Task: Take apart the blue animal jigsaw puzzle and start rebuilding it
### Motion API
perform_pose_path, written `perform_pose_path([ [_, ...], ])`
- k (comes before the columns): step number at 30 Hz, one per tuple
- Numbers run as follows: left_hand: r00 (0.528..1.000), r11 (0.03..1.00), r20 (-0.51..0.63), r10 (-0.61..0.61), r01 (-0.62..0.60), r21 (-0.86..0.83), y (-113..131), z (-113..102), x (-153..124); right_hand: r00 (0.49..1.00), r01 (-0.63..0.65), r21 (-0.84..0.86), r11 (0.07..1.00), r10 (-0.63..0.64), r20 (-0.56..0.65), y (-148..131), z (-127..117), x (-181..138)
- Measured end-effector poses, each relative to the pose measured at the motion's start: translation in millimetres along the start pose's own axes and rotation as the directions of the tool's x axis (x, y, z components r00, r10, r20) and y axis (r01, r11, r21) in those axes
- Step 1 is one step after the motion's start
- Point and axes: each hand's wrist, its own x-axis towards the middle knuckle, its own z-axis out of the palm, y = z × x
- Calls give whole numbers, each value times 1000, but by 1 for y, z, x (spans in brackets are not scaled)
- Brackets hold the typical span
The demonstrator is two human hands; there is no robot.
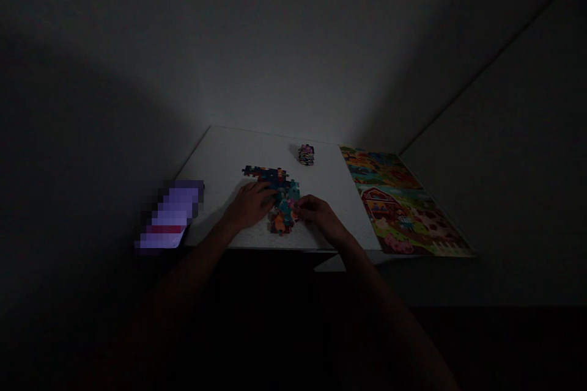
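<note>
A partly joined jigsaw puzzle (283,215) in dark blue, teal and orange lies on the white table (224,156). My left hand (250,204) rests along its left side, palm down, fingers stretched out and touching the puzzle's edge. At the right side of the puzzle, my right hand (321,218) has thumb and forefinger pinched together on a small pinkish puzzle piece, against the joined part. The dim light and the fingers hide most of that piece. Farther back stands a stack of puzzle pieces (306,155), apart from both hands.
Two colourful picture sheets, one with a farm scene (403,220) and one with an orange and green scene (380,168), lie along the table's right side. A blurred-out, lit screen (172,217) is at the left edge. Walls (275,43) rise behind the table and beside it.
</note>
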Motion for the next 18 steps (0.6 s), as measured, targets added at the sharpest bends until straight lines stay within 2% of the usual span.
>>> perform_pose_path([
  [6,1000,1000,6,-16,16,-9,1,-2,0,1000,12,-13,1000,-12,27,5,1,1],
  [9,999,1000,28,-20,20,-6,1,-2,0,999,-21,-1,1000,21,44,4,3,-2],
  [18,1000,1000,22,-11,10,18,2,-4,-1,996,-48,-86,995,54,69,-3,11,-19],
])
